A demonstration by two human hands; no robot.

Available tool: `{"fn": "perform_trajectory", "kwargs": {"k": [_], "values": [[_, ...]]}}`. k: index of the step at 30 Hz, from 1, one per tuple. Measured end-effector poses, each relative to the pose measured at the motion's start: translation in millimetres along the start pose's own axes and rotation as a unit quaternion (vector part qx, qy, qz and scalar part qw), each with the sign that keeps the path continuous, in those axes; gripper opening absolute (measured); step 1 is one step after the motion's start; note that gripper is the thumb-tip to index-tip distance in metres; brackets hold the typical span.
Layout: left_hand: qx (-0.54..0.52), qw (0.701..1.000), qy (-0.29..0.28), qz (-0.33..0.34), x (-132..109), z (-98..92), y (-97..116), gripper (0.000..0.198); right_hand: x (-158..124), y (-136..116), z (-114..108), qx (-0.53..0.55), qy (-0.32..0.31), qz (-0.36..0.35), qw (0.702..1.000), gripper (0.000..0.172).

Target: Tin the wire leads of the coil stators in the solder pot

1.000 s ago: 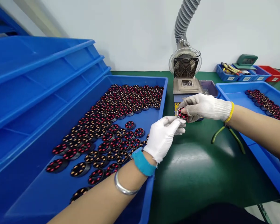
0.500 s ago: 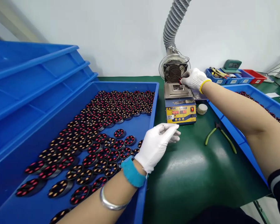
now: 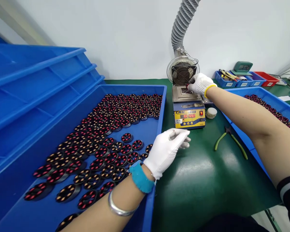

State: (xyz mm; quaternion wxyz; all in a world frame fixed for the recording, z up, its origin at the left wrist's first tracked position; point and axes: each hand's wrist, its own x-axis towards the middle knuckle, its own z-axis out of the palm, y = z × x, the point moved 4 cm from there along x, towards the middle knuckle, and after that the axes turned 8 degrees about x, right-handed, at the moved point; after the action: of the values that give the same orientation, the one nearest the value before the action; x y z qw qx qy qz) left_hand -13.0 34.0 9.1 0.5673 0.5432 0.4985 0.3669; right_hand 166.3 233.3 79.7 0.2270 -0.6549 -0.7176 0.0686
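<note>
My gloved right hand (image 3: 199, 84) is closed on a small dark-red coil (image 3: 188, 87), mostly hidden by the fingertips. It holds the coil low over the opening of a solder pot (image 3: 185, 91); whether they touch I cannot tell. Below, the pot's yellow front panel (image 3: 189, 118) shows lit red digits. My left hand (image 3: 168, 149), in a white glove, hovers by the right rim of a large blue tray (image 3: 160, 122). Its thumb and fingers are pinched together, and anything between them is hidden. Many round black parts (image 3: 108, 158) with red or tan inserts lie in that tray.
Green-handled cutters (image 3: 230, 138) and a round white tin (image 3: 211, 113) lie on the green table (image 3: 195, 180). At right stands another blue tray (image 3: 258, 90) of small dark-red coils. Stacked blue bins (image 3: 38, 74) rise at left. A grey hose (image 3: 183, 24) hangs behind the pot.
My right hand has lowered the coil slightly toward the pot's opening. The left hand keeps its pinch. The panel's digits differ, and the whole view has shifted a little.
</note>
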Motion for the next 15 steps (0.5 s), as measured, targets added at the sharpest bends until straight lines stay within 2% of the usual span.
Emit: {"fn": "perform_trajectory", "kwargs": {"k": [6, 12, 15], "values": [[0.003, 1.000, -0.004, 0.003, 1, 0.7, -1, 0.035, 0, 1, -9, 0.034, 0.018, 0.007, 0.999, 0.030], [0.022, 1.000, -0.007, 0.009, 1, -0.5, -2, 0.035, -5, 0, -5, 0.035, 0.012, 0.018, 0.999, 0.034], [0.043, 0.999, -0.010, 0.012, 2, -1.2, -2, 0.036, -11, 1, -15, 0.063, 0.023, 0.021, 0.998, 0.033]]}}
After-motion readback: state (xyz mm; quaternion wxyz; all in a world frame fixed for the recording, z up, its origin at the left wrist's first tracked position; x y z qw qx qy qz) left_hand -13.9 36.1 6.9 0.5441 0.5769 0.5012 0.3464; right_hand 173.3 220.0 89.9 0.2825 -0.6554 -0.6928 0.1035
